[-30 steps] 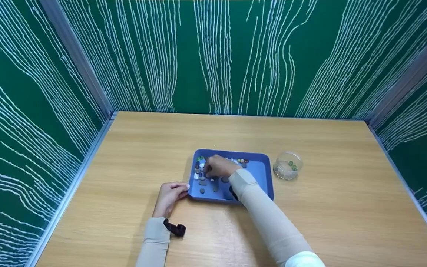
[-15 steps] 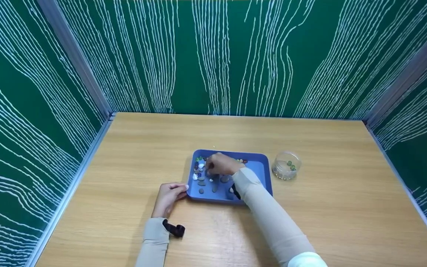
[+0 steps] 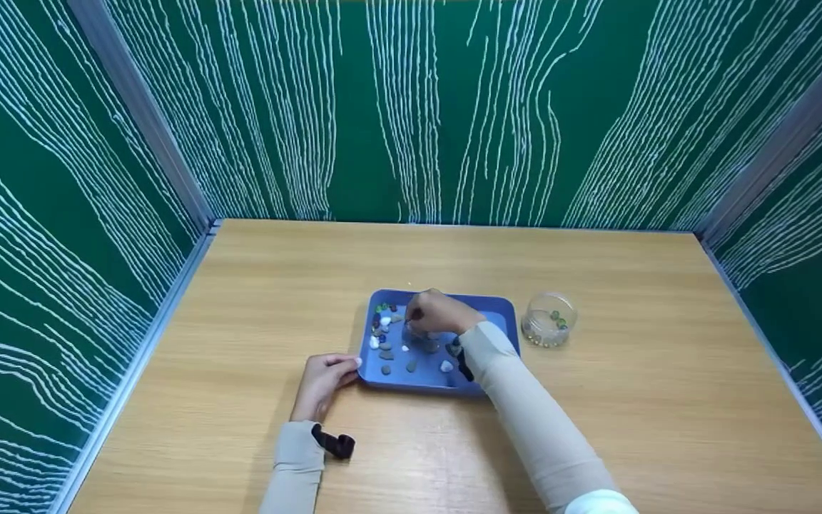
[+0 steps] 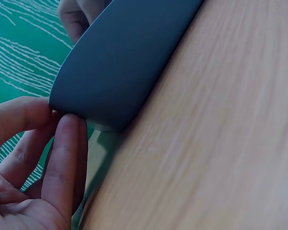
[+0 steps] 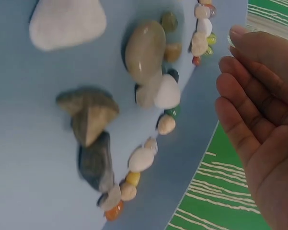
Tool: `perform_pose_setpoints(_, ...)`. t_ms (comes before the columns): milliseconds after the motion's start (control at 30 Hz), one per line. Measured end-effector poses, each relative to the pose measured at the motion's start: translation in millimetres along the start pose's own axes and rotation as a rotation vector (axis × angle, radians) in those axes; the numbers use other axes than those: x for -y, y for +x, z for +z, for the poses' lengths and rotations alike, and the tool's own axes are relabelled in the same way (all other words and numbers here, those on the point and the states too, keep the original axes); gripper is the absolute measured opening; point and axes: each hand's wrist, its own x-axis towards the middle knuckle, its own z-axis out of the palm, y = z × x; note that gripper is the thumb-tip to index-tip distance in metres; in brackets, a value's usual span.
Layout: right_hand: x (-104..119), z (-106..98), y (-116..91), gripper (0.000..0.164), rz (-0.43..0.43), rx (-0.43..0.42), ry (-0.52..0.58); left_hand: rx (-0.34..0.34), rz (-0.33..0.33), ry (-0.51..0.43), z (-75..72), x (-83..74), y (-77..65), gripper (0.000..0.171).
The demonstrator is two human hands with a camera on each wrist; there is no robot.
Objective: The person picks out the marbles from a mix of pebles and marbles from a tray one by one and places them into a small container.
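My left hand (image 3: 325,378) pinches the near-left corner of the blue tray (image 3: 411,387), thumb at the rim and fingers against the outer wall (image 4: 115,62). Over the far part of the tray, my right hand (image 3: 443,314) has thumb and index finger together at the tips. A small, pale glassy piece (image 5: 230,41) shows as a sliver between them; the other fingers (image 5: 235,120) are bent. Below lie grey pebbles (image 5: 144,52), white stones (image 5: 167,91), a brown angular stone (image 5: 88,112) and small coloured beads (image 5: 113,211), many in a line along the tray's wall.
A round clear container (image 3: 550,320) with green marbles and small pieces stands right of the tray. The wooden table (image 3: 297,285) meets green walls (image 3: 368,143) with white lines at the back and sides.
My right hand has moved a little right and toward the far rim, uncovering more stones at the tray's left. My left hand keeps its hold on the corner.
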Motion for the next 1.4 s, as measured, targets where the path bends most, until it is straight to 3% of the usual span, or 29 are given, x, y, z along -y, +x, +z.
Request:
perform_pose_setpoints(200, -4.6, -11.2, -10.3, 0.016, 0.028, -0.030, 0.027, 0.020, -0.018, -0.001, 0.1, -7.1, -6.0, 0.029)
perform_pose_setpoints(533, -24.3, -24.3, -29.7, 0.018, 0.015, -0.106, 0.048, 0.006, -0.011, 0.004, -0.6, -1.4, -2.1, 0.024)
perform_pose_setpoints(967, -55.2, -35.7, -55.5, 0.020, 0.132, -0.133, 0.115, 0.000, -0.007, -0.008, -0.5, 0.0, -1.1, 0.018)
perform_pose_setpoints(1200, -68.0, -43.1, -71.5, 0.024, 0.228, -0.155, 0.138, 0.002, -0.025, -0.001, -0.4, 0.4, -0.1, 0.023)
perform_pose_setpoints(1400, -78.4, -50.0, -86.1, 0.026, 0.259, -0.191, 0.130, -0.005, -0.024, 0.010, 0.1, -1.3, -0.5, 0.026)
